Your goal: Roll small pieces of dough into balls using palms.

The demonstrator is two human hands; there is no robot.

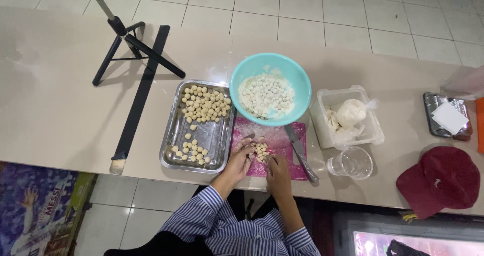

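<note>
Beige worktop [60, 109], long, bearing all items. Teal bowl [270, 88] of floured dough balls, just beyond the hands. Steel tray [197, 126] of small dough balls, to the left of the hands. Knife [301, 152], just right of the hands. Clear tub [346, 117] holding a white bag, farther right; clear glass [352, 162] near it. Dark red cap [439, 181] and small metal tray [447, 115] with a white slip, far right. Black tripod [132, 45], far left and beyond.
</note>
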